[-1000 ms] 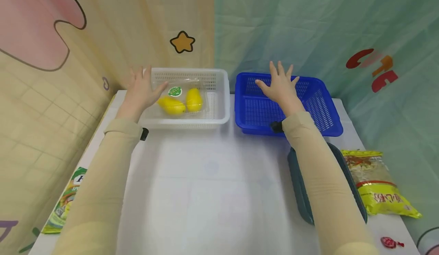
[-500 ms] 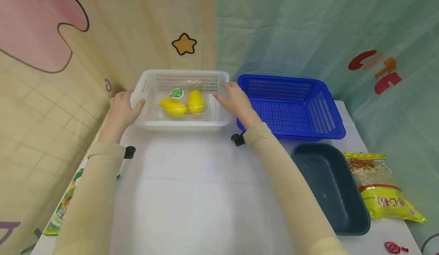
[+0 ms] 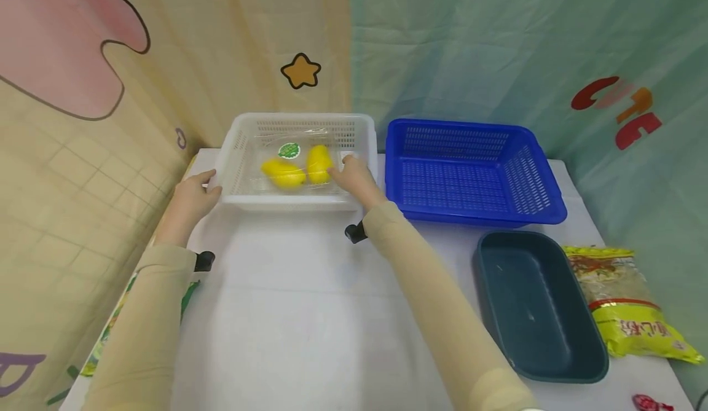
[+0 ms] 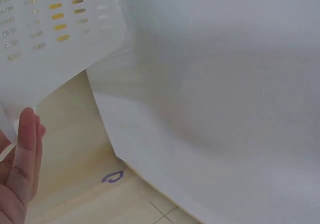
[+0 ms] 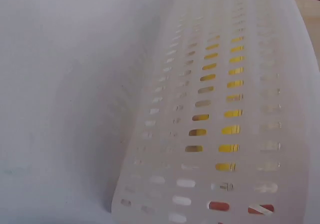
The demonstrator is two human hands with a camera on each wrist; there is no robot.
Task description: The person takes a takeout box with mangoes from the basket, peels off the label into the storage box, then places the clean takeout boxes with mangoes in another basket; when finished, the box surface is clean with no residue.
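A white plastic basket [image 3: 298,201] stands at the back left. Inside it lies a clear plastic pack [image 3: 326,134] with two yellow, lemon-like fruits [image 3: 283,173] and a green-and-white round sticker [image 3: 289,150]. At the basket's left rim is my left hand [image 3: 188,205]; in the left wrist view its straight fingers [image 4: 26,144] touch the rim. My right hand [image 3: 357,179] reaches over the basket's front right corner, its thumb at the pack's right end. Its fingertips are partly hidden; reddish patches show through the basket's slots [image 5: 219,205] in the right wrist view.
A blue slotted basket [image 3: 475,217] stands to the right, and a dark teal tub [image 3: 542,374] before it. Beyond lie a yellow food bag [image 3: 630,328] and a red wrapped sweet [image 3: 649,402]. A green packet [image 3: 189,294] lies partly behind my left forearm. Curtains enclose the back and sides.
My right hand has moved left from over the blue basket to inside the white one. My left hand has come down from above the white basket to its left rim.
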